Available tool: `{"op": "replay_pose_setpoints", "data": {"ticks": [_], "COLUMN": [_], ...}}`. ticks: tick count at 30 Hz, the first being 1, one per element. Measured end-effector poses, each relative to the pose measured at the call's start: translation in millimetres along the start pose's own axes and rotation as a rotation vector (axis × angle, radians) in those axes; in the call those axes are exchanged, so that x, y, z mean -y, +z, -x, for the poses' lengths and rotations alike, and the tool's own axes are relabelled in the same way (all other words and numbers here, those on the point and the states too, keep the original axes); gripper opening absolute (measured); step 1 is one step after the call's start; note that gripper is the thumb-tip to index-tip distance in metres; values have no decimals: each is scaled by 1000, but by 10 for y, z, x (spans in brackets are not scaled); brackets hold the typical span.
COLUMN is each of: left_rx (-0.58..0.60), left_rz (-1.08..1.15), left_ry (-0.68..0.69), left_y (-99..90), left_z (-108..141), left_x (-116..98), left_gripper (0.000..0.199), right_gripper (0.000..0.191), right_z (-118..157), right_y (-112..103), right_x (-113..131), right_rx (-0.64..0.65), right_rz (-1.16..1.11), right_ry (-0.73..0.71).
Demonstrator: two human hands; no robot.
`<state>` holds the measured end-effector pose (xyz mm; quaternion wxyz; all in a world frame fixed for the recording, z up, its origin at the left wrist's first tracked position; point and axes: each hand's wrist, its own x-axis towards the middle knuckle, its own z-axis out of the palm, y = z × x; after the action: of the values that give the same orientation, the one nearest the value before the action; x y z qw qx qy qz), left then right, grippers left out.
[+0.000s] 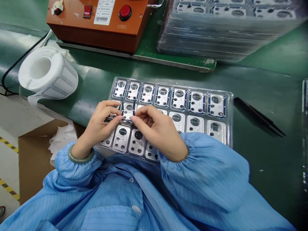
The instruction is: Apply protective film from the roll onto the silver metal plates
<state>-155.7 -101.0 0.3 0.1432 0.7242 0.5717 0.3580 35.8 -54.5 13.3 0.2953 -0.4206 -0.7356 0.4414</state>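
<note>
Silver plate [127, 112] lay between pinching fingertips, in the middle row of a clear tray [229, 123].
The left hand [101, 123] pinched a thin dark strip [122, 107] between thumb and forefinger at the plate's nine o'clock edge, and the right hand [158, 128] pinched a second dark strip [134, 107] at three o'clock; whether the strips joined could not be told. The right hand and its blue sleeve [207, 170] blocked part of the tray's middle and lower rows toward four o'clock. Farther out on the green work surface [271, 173], black tweezers [255, 114] lay apart from the tray at three o'clock, while a roll of white labels [57, 78] sat near ten. An orange control box [106, 36] stood at eleven, a stack of clear trays [216, 33] rose at two, and a cardboard box [31, 166] holding white paper [62, 139] stood at eight.
</note>
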Motion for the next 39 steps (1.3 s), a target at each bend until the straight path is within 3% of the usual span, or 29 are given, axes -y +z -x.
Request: {"op": "replay_pose_setpoints", "data": {"ticks": [6, 13, 15, 17, 21, 25, 34, 39], "left_rx": [-112, -202, -216, -196, -109, -56, -138, -147], "left_rz": [-19, -108, -26, 166, 637, 944, 894, 802], "left_ry": [79, 179, 121, -23, -356, -483, -595, -577], "left_y": [0, 4, 27, 56, 94, 118, 130, 90], "left_z": [27, 63, 81, 94, 87, 63, 18, 13], "left_x": [-93, -250, -298, -337, -393, -419, -526, -586], "left_gripper": [11, 41, 52, 58, 43, 33, 21, 16], "right_gripper": [6, 7, 8, 8, 9, 11, 12, 11], "right_z": [17, 61, 71, 75, 79, 88, 85, 89], "right_y": [26, -2, -14, -24, -35, -41, -66, -65], "right_x": [19, 52, 68, 80, 82, 77, 116, 120], "right_rx": [-54, -211, -238, -245, -206, -172, -134, -115], "right_rz": [-214, -262, -248, -237, -252, -241, -203, -181], "right_ry": [-46, -131, -143, -143, -159, -178, -221, -219]}}
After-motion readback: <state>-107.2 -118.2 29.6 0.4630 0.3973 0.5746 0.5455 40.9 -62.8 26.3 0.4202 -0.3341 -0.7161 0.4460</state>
